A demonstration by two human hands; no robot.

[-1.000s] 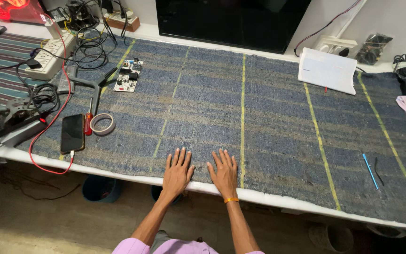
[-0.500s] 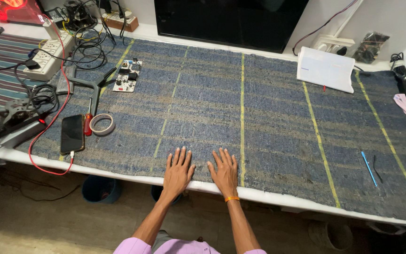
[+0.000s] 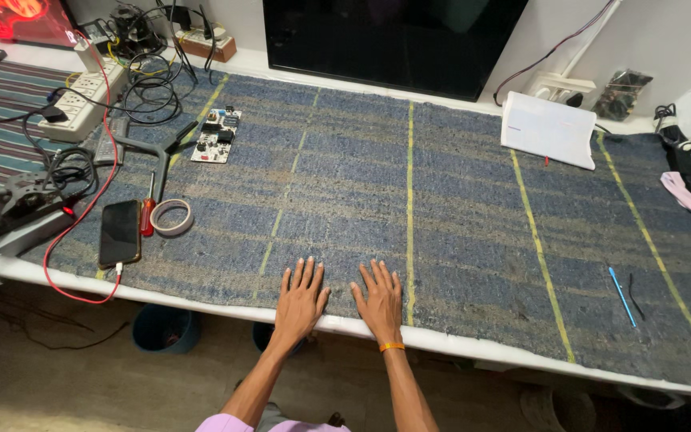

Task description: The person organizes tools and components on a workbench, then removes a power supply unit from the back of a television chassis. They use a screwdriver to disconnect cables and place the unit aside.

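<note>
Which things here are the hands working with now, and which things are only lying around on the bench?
In hand:
left hand and right hand, both flat on the blue mat, holding nothing.

Lying about:
circuit board
tape roll
screwdriver
phone
power strip
white booklet
blue pen

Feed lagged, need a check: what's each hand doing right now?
Left hand: open, flat on the blue mat, holding nothing.
Right hand: open, flat on the mat, holding nothing.

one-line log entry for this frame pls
left hand: flat on blue mat, empty | right hand: flat, empty | nearest: tape roll, phone
</note>
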